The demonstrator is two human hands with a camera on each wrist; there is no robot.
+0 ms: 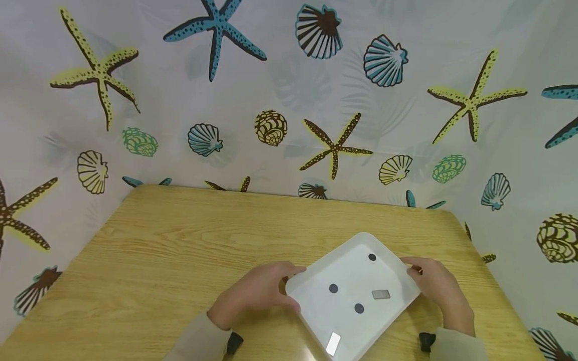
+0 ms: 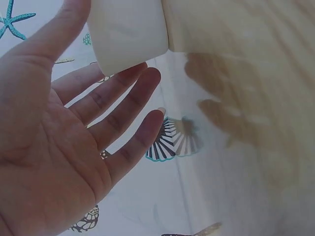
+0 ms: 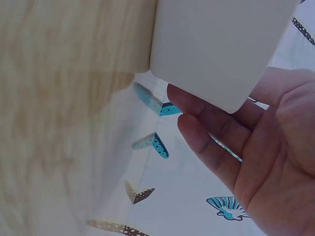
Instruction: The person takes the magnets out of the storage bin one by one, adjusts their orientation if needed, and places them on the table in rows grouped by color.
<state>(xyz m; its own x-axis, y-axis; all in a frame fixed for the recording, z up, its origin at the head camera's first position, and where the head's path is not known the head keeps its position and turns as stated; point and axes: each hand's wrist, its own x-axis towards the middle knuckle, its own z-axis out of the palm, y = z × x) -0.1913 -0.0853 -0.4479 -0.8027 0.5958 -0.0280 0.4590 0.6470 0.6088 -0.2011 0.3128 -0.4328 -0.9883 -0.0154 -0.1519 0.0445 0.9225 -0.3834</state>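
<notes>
A shallow white tray [image 1: 316, 298] lies at an angle on the wooden table, right of the middle. Inside it are three dark round discs [image 1: 333, 288], a grey rectangular piece [image 1: 381, 294] and a shiny pale rectangular piece [image 1: 333, 344]. My left hand [image 1: 266, 288] holds the tray's left corner between thumb and fingers; the left wrist view shows the tray's outer wall [image 2: 130, 34] against the fingertips. On the opposite side, my right hand [image 1: 435, 283] grips the rim near the right corner. In the right wrist view, fingers touch the end of the tray wall [image 3: 211, 54].
The wood-grain table [image 1: 180, 240] extends left of and behind the tray. A white cloth [image 1: 253, 90] printed with starfish and shells hangs behind the table and along both sides. Dark wrist pieces [image 1: 426, 342] show at both sleeve cuffs.
</notes>
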